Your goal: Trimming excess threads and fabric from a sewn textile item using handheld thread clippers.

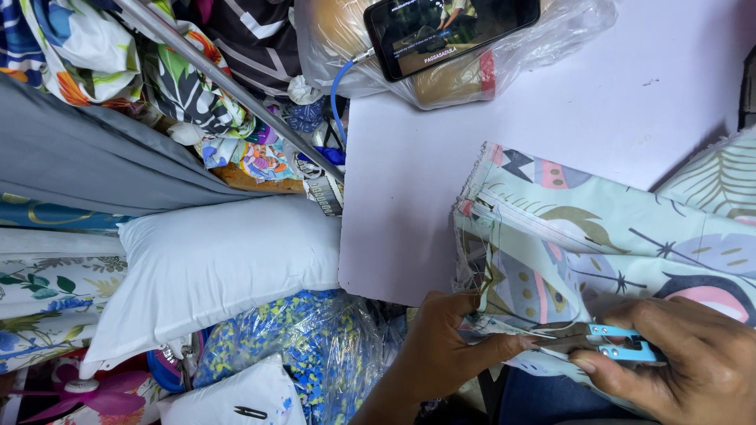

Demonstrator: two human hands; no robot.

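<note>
A pale green printed fabric (598,228) with leaf and shape motifs lies folded on a white table (441,157). My left hand (449,346) pinches the fabric's lower left edge between thumb and fingers. My right hand (677,354) grips a small blue thread snipper (610,342), its dark blades pointing left at the fabric edge close to my left thumb. Loose threads hang along the fabric's raw left edge.
A phone (449,31) with a lit screen leans on a clear plastic bag (543,47) at the table's back, a blue cable (337,86) plugged in. Left of the table lie a white pillow (213,267), grey cloth (87,157), patterned fabrics and bagged bundles (315,338).
</note>
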